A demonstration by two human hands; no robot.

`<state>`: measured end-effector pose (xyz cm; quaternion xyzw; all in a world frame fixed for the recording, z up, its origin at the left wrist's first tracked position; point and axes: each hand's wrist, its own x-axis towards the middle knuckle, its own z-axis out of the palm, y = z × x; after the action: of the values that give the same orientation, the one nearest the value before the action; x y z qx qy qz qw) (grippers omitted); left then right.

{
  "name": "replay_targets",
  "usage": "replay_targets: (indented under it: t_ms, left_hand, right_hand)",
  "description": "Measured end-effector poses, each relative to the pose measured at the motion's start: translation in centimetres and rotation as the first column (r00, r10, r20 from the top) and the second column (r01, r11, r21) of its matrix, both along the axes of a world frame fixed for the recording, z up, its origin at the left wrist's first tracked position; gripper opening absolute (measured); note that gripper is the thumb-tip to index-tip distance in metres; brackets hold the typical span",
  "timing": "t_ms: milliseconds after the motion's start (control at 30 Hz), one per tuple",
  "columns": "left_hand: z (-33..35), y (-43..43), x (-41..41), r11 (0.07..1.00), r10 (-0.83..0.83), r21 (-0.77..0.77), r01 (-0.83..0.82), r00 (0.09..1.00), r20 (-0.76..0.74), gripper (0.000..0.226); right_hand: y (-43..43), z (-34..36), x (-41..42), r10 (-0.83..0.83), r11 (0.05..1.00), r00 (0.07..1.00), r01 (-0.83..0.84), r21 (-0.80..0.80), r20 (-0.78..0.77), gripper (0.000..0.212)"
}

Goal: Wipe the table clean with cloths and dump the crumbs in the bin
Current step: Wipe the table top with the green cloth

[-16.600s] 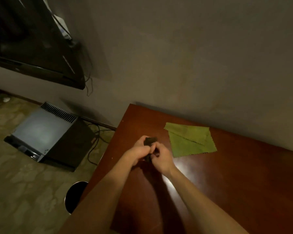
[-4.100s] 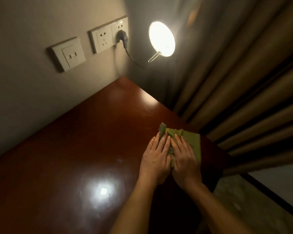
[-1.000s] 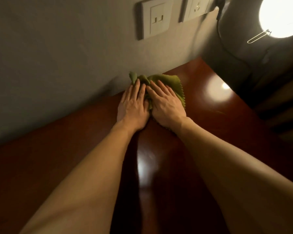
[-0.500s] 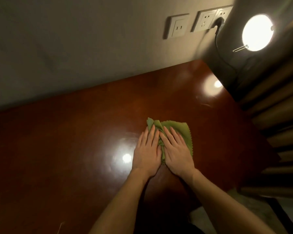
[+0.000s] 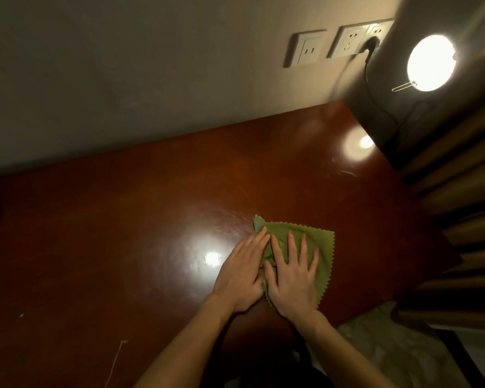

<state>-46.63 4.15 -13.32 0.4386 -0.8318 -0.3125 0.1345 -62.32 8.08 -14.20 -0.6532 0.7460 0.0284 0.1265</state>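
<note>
Green cloth (image 5: 318,246) sits farther from wall (image 5: 123,79) than earlier | left hand (image 5: 241,271), right hand (image 5: 291,278) flat, fingers straight, pressing cloth beneath them | step: wiping table (image 5: 109,247) | next: likely sweep crumbs toward edge.

We have one view only, from a wide-angle camera worn on the head. We look forward and steeply down onto the bench (image 5: 123,233). We are near enough that both forearms come in from the bottom edge, and the left hand (image 5: 241,275) and right hand (image 5: 291,278) lie just below and right of the middle. Beyond the bench we face the wall (image 5: 123,79), which fills the upper part, with the sockets (image 5: 305,49) high on the right. The lamp (image 5: 431,63) sits in the upper right corner, the curtain (image 5: 459,191) runs down the right edge, and a strip of floor (image 5: 389,345) shows at the lower right. Our view is tilted, so the bench's far edge climbs toward the right.
</note>
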Motion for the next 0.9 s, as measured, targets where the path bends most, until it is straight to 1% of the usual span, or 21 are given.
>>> replay_targets:
  t_ms: [33,100,133,167,233,333,400,433,467,533,567,633,667,700,800,833,900]
  left_hand:
    - [0.6,-0.9,0.0,0.996,0.038,0.089,-0.029,0.994,-0.101,0.069]
    - [1.5,-3.1,0.2,0.965,0.097,0.26,-0.041,0.974,-0.206,0.063]
    - [1.6,-4.4,0.4,0.952,0.127,0.303,-0.054,0.966,-0.226,0.057]
    - [1.5,-5.7,0.7,0.948,0.165,0.305,-0.088,0.958,-0.237,0.052]
    - [1.0,-8.5,1.7,0.95,0.261,0.236,-0.205,0.936,-0.237,0.048]
    - [0.0,-12.4,5.5,0.9,0.436,0.07,-0.43,0.884,-0.169,0.045]
    - [-0.6,-14.3,9.6,0.865,0.487,-0.118,-0.487,0.873,-0.032,0.05]
    - [-0.9,-14.9,12.0,0.845,0.515,-0.201,-0.495,0.855,0.059,0.054]
    - [-1.3,-15.1,14.6,0.819,0.557,-0.263,-0.51,0.817,0.147,0.057]
    - [-1.9,-14.2,19.4,0.736,0.673,-0.335,-0.588,0.688,0.272,0.06]
    - [-2.2,-13.5,21.2,0.67,0.742,-0.346,-0.657,0.604,0.291,0.061]
    - [-2.5,-12.7,23.0,0.5,0.863,-0.329,-0.801,0.428,0.269,0.065]
    - [-2.6,-12.7,23.1,0.44,0.892,-0.317,-0.84,0.371,0.257,0.066]
    - [-2.7,-12.9,23.0,0.423,0.9,-0.314,-0.85,0.354,0.255,0.067]
    - [-2.5,-13.1,22.3,0.454,0.887,-0.319,-0.832,0.387,0.253,0.066]
    - [-2.5,-12.9,22.2,0.457,0.886,-0.319,-0.83,0.394,0.245,0.065]
    - [-2.2,-12.8,22.2,0.456,0.888,-0.326,-0.828,0.399,0.228,0.064]
  right_hand:
    - [-0.8,0.0,0.1,-0.002,1.0,1.0,0.002,0.005,-0.005,0.067]
    - [-3.3,0.0,0.1,-0.018,1.0,1.0,0.018,0.015,0.006,0.07]
    - [-4.8,0.1,0.1,-0.013,1.0,1.0,0.013,0.019,0.01,0.073]
    - [-6.5,0.1,0.1,0.0,1.0,1.0,0.0,0.02,0.004,0.075]
    - [-10.2,0.2,-0.1,0.024,1.0,1.0,-0.023,0.012,-0.006,0.074]
    - [-16.6,0.4,-0.5,0.03,0.999,0.999,-0.029,-0.033,0.027,0.062]
    - [-21.5,0.2,-1.2,0.028,0.997,0.997,-0.023,-0.073,0.066,0.058]
    - [-24.0,0.1,-1.6,0.04,0.995,0.995,-0.031,-0.098,0.088,0.056]
    - [-26.5,0.1,-1.9,0.06,0.991,0.991,-0.045,-0.123,0.122,0.056]
    - [-31.4,0.2,-2.4,0.11,0.985,0.969,-0.077,-0.152,0.222,0.055]
    - [-33.5,0.4,-2.5,0.154,0.979,0.957,-0.115,-0.168,0.247,0.054]
    - [-36.3,0.6,-2.2,0.283,0.948,0.933,-0.238,-0.21,0.223,0.054]
    - [-37.1,0.6,-2.0,0.346,0.929,0.916,-0.302,-0.216,0.205,0.054]
    - [-37.4,0.5,-1.7,0.404,0.907,0.894,-0.364,-0.213,0.195,0.053]
    - [-36.0,0.1,-0.9,0.606,0.791,0.781,-0.572,-0.218,0.15,0.053]
    - [-34.8,-0.1,-0.7,0.654,0.752,0.745,-0.625,-0.21,0.127,0.053]
    - [-31.3,-0.4,-0.4,0.702,0.71,0.703,-0.678,-0.188,0.113,0.054]
